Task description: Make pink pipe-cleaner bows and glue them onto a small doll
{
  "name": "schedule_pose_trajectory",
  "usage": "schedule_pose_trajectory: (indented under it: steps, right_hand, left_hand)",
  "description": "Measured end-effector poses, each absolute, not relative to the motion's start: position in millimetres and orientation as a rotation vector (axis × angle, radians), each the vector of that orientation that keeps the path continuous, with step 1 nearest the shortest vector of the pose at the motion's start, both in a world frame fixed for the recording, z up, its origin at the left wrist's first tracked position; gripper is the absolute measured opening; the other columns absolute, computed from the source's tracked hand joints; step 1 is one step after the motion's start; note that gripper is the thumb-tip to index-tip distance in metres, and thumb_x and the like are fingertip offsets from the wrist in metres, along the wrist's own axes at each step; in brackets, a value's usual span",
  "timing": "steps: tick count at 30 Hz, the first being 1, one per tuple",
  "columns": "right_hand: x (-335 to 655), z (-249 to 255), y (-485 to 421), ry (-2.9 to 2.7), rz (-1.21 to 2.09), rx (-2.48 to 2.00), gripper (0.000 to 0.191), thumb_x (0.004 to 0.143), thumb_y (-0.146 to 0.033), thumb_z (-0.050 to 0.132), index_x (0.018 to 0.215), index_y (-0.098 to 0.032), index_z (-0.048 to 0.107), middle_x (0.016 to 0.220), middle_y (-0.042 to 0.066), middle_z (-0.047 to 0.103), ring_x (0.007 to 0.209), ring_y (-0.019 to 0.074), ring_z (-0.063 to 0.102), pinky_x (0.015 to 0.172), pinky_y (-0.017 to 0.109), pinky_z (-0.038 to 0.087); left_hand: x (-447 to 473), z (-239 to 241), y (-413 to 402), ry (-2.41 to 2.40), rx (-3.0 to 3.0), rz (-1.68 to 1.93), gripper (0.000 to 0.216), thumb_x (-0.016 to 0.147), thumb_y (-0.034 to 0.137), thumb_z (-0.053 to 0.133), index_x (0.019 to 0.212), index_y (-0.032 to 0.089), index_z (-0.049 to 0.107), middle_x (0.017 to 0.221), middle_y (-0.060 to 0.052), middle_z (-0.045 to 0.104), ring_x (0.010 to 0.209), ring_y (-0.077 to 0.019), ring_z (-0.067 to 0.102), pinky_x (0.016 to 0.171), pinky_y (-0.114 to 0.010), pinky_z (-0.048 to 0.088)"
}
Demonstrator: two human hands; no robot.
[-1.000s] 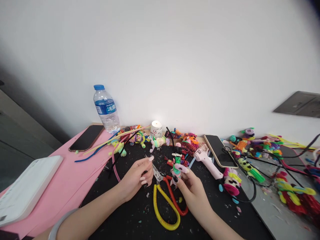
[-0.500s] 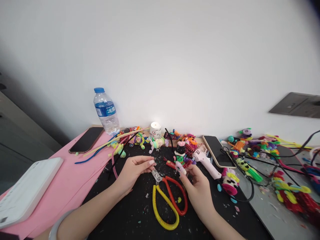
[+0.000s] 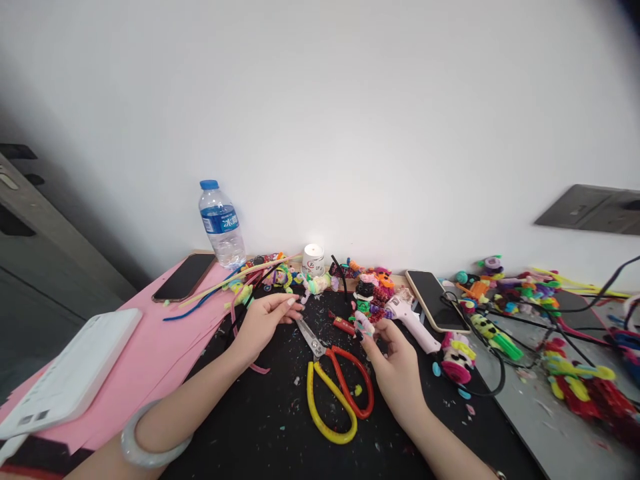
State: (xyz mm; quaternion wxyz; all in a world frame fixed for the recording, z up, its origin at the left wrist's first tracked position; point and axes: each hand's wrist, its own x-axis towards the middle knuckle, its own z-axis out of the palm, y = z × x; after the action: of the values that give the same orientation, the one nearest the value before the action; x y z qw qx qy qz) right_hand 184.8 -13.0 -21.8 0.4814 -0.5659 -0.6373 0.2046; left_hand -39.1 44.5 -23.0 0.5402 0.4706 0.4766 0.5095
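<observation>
My left hand (image 3: 263,321) rests palm-up on the black mat (image 3: 280,433), its fingers curled toward the thumb near the scissors' blade tip; what it pinches, if anything, is too small to name. My right hand (image 3: 395,363) holds a small pipe-cleaner figure (image 3: 367,308) of green, black, pink and purple upright by its base. Scissors (image 3: 334,385) with one yellow and one red handle loop lie shut on the mat between both hands.
A water bottle (image 3: 223,225), dark phone (image 3: 184,277) and white device (image 3: 70,377) sit on pink paper (image 3: 135,363) at left. A lit candle (image 3: 313,259), pink glue gun (image 3: 411,321), second phone (image 3: 434,300), cables and several pipe-cleaner figures crowd the back and right.
My right hand has lifted the figure and carried it a little back and to the right. My left hand moved off the scissors' blades slightly leftward. The camera view shifted left.
</observation>
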Motion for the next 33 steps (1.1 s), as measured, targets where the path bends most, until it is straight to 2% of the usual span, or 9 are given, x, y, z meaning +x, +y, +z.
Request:
schedule_pose_trajectory:
  steps: [3, 10, 13, 16, 19, 21, 26, 30, 33]
  right_hand:
    - [184.1, -20.2, -13.2, -1.553, 0.491, -1.379, 0.012, 0.081, -0.028, 0.053, 0.078, -0.017, 0.049, 0.064, -0.001, 0.051, 0.060, 0.0136, 0.048, 0.056, 0.024, 0.041]
    - [184.0, -21.2, -13.1, -1.566, 0.493, -1.386, 0.012, 0.081, -0.029, 0.052, 0.079, -0.017, 0.050, 0.065, 0.000, 0.052, 0.060, 0.0141, 0.049, 0.057, 0.025, 0.041]
    - [185.3, -22.3, -13.7, -1.581, 0.472, -1.416, 0.013, 0.081, -0.030, 0.052, 0.079, -0.017, 0.051, 0.067, 0.001, 0.054, 0.062, 0.0155, 0.050, 0.059, 0.026, 0.041]
    - [186.7, -23.8, -13.9, -1.587, 0.440, -1.455, 0.014, 0.080, -0.032, 0.054, 0.081, -0.017, 0.051, 0.071, 0.003, 0.057, 0.068, 0.0179, 0.052, 0.061, 0.027, 0.041]
    - [187.7, -24.6, -14.1, -1.586, 0.436, -1.472, 0.015, 0.080, -0.032, 0.054, 0.081, -0.018, 0.052, 0.073, 0.003, 0.058, 0.070, 0.0190, 0.053, 0.061, 0.028, 0.041]
    - [187.9, -24.3, -14.4, -1.587, 0.448, -1.474, 0.014, 0.080, -0.032, 0.054, 0.081, -0.018, 0.052, 0.073, 0.003, 0.058, 0.070, 0.0189, 0.054, 0.059, 0.027, 0.041]
    - [187.3, -22.9, -15.1, -1.605, 0.437, -1.464, 0.013, 0.081, -0.031, 0.053, 0.080, -0.018, 0.053, 0.071, 0.003, 0.059, 0.068, 0.0180, 0.054, 0.055, 0.025, 0.040]
    - [187.1, -22.9, -14.7, -1.611, 0.430, -1.460, 0.013, 0.081, -0.031, 0.054, 0.080, -0.018, 0.053, 0.070, 0.002, 0.058, 0.067, 0.0175, 0.054, 0.057, 0.026, 0.040]
    - [187.4, -23.7, -14.7, -1.607, 0.443, -1.458, 0.013, 0.080, -0.031, 0.054, 0.080, -0.018, 0.053, 0.069, 0.002, 0.058, 0.066, 0.0176, 0.054, 0.057, 0.026, 0.040]
  left_hand:
    - [-39.9, -23.4, 45.6, 1.163, 1.139, 1.174, 0.035, 0.067, 0.035, 0.069, 0.096, 0.015, 0.065, 0.091, -0.008, 0.071, 0.080, -0.0199, 0.066, 0.071, -0.030, 0.049]
    - [-41.3, -21.7, 43.2, 1.249, 1.331, 1.230, 0.032, 0.071, 0.041, 0.064, 0.055, 0.017, 0.050, 0.045, 0.004, 0.054, 0.041, -0.0093, 0.050, 0.047, -0.021, 0.039]
    - [-42.7, -22.0, 43.7, 1.275, 1.382, 1.234, 0.042, 0.079, 0.045, 0.053, 0.050, 0.018, 0.040, 0.038, 0.007, 0.041, 0.033, -0.0072, 0.039, 0.040, -0.020, 0.030]
    - [-44.4, -23.6, 46.2, 1.274, 1.388, 1.225, 0.037, 0.080, 0.044, 0.052, 0.054, 0.018, 0.047, 0.039, 0.006, 0.042, 0.035, -0.0087, 0.043, 0.042, -0.021, 0.034]
    - [-45.5, -25.2, 48.4, 1.267, 1.381, 1.207, 0.023, 0.077, 0.038, 0.057, 0.080, 0.016, 0.062, 0.060, -0.001, 0.064, 0.058, -0.0158, 0.062, 0.058, -0.026, 0.048]
    - [-45.7, -26.3, 49.1, 1.244, 1.382, 1.219, 0.035, 0.074, 0.033, 0.061, 0.105, 0.016, 0.060, 0.089, -0.008, 0.071, 0.088, -0.0215, 0.065, 0.077, -0.033, 0.050]
    - [-43.7, -26.7, 47.7, 1.175, 1.398, 1.298, 0.059, 0.068, 0.026, 0.068, 0.124, 0.020, 0.050, 0.129, -0.010, 0.054, 0.117, -0.0228, 0.051, 0.098, -0.036, 0.042]
    - [-42.1, -22.3, 44.7, 1.185, 1.352, 1.323, 0.042, 0.071, 0.030, 0.066, 0.111, 0.017, 0.060, 0.113, -0.009, 0.065, 0.105, -0.0227, 0.060, 0.093, -0.036, 0.046]
    - [-43.0, -17.8, 41.5, 1.276, 1.364, 1.312, 0.023, 0.070, 0.033, 0.067, 0.084, 0.015, 0.067, 0.079, -0.006, 0.072, 0.072, -0.0200, 0.068, 0.071, -0.030, 0.053]
